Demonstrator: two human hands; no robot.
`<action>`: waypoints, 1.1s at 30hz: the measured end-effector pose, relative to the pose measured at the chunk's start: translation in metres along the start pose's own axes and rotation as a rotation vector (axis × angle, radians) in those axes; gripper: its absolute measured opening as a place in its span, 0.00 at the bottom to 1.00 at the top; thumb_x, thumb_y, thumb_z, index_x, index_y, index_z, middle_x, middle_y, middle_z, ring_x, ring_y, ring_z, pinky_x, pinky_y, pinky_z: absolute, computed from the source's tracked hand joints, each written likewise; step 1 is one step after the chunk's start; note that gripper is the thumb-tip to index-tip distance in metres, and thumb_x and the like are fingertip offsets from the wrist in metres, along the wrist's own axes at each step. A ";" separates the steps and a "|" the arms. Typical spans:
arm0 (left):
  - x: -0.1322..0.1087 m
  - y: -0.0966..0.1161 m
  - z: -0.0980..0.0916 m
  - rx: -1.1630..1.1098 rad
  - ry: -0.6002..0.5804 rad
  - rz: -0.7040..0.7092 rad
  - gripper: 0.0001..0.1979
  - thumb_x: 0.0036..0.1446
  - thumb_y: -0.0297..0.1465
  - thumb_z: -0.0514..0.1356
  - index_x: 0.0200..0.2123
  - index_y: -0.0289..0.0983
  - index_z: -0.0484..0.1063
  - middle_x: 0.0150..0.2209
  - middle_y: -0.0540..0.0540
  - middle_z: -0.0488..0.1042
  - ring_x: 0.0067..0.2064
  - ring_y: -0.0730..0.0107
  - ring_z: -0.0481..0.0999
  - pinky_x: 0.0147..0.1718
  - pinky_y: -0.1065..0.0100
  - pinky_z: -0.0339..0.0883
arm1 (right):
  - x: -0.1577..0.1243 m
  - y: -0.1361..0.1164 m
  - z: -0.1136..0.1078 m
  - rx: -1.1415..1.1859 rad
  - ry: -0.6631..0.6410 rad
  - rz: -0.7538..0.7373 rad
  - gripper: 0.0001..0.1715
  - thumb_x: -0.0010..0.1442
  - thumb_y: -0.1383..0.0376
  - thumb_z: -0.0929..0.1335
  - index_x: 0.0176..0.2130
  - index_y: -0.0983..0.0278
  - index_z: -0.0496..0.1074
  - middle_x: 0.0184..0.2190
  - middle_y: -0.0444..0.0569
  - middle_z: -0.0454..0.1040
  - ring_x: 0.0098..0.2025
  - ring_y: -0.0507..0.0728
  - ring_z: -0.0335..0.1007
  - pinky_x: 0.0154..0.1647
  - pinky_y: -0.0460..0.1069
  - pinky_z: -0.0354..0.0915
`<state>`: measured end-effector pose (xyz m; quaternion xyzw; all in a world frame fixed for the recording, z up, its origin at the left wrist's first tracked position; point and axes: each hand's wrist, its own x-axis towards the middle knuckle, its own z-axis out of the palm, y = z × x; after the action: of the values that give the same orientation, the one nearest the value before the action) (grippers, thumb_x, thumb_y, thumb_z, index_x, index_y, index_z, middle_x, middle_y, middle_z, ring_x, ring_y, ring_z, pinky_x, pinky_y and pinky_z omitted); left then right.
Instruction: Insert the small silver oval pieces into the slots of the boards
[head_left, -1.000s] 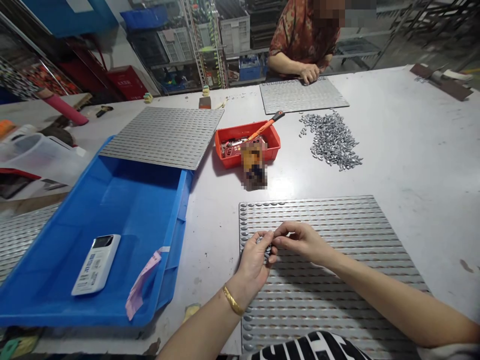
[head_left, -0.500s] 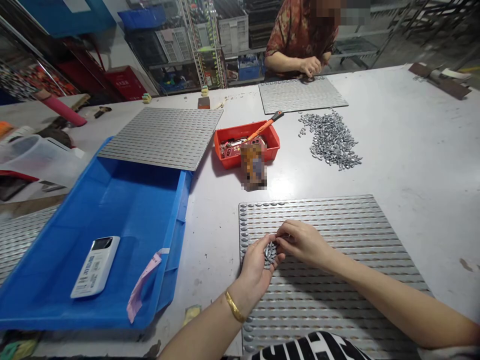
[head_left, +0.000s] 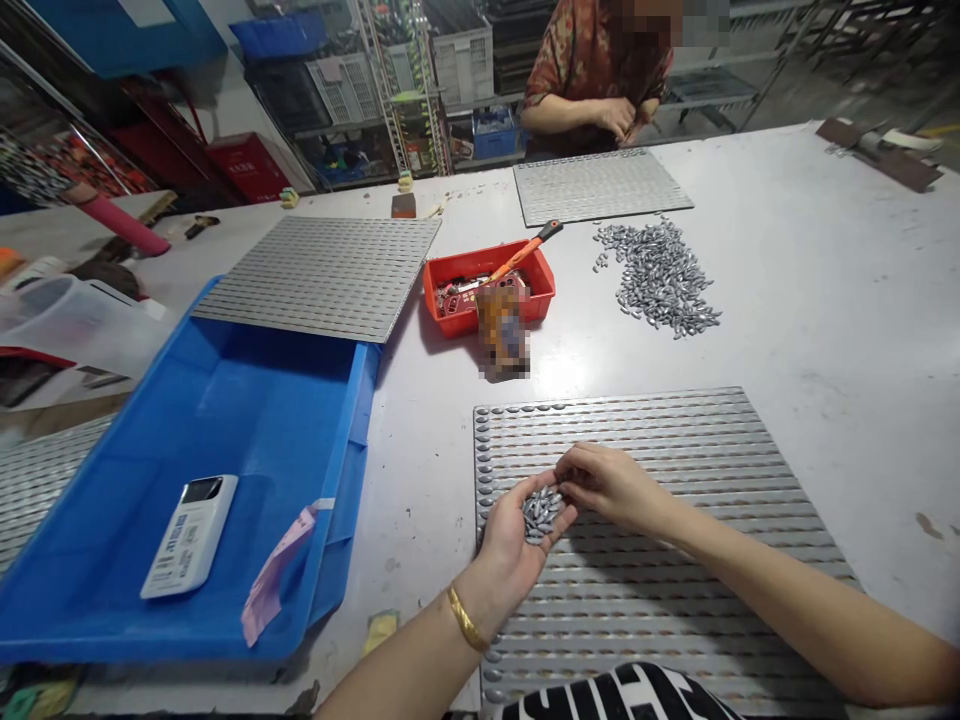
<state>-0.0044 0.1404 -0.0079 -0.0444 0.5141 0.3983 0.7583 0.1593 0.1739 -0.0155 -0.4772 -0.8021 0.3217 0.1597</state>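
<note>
My left hand is cupped palm up around a small heap of grey, pointed-oval metal pieces. Beside its fingertips, my right hand has thumb and fingers pinched together; whatever lies between them is hidden. Both hands are above a grey metal plate with rows of narrow oval slots. Similar pieces sit along its left edge and at the start of its top row. A loose pile of the same pieces lies on the table beyond the plate.
At left, a blue bin holds a white device, and another slotted plate rests across its far end. A red tray with an orange-handled tool stands mid-table. Opposite, a co-worker works at another plate.
My left hand has opened slightly, showing more of the pieces in its palm. My right fingers stay pinched beside it. The co-worker's hands have drawn back from their plate.
</note>
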 end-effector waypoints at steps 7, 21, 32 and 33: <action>-0.006 0.007 0.011 -0.025 -0.028 0.010 0.08 0.51 0.24 0.62 0.37 0.31 0.77 0.47 0.40 0.76 0.43 0.63 0.78 0.44 0.62 0.76 | -0.009 0.006 -0.007 0.051 0.149 -0.171 0.09 0.64 0.67 0.63 0.39 0.62 0.73 0.32 0.50 0.73 0.34 0.54 0.67 0.34 0.49 0.63; -0.004 0.006 0.015 -0.219 -0.117 -0.016 0.07 0.54 0.28 0.60 0.36 0.32 0.73 0.32 0.43 0.76 0.32 0.70 0.77 0.33 0.70 0.75 | 0.000 0.043 -0.042 0.767 0.212 0.221 0.20 0.52 0.52 0.72 0.36 0.65 0.73 0.23 0.43 0.69 0.24 0.50 0.63 0.25 0.47 0.64; -0.007 0.000 0.007 0.028 -0.096 -0.033 0.11 0.54 0.28 0.61 0.41 0.30 0.71 0.37 0.36 0.78 0.36 0.59 0.80 0.37 0.64 0.76 | 0.038 0.083 -0.046 0.230 0.157 0.091 0.12 0.57 0.60 0.66 0.36 0.64 0.76 0.29 0.46 0.76 0.27 0.52 0.67 0.30 0.48 0.63; -0.007 0.002 0.006 0.059 -0.107 -0.008 0.11 0.54 0.29 0.62 0.41 0.31 0.70 0.38 0.36 0.78 0.37 0.59 0.80 0.37 0.64 0.76 | 0.042 0.083 -0.045 0.188 0.156 0.069 0.10 0.57 0.62 0.66 0.36 0.63 0.76 0.29 0.46 0.76 0.28 0.53 0.67 0.30 0.48 0.62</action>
<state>-0.0018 0.1409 0.0012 -0.0027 0.4842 0.3816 0.7873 0.2186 0.2548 -0.0397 -0.5109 -0.7366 0.3628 0.2547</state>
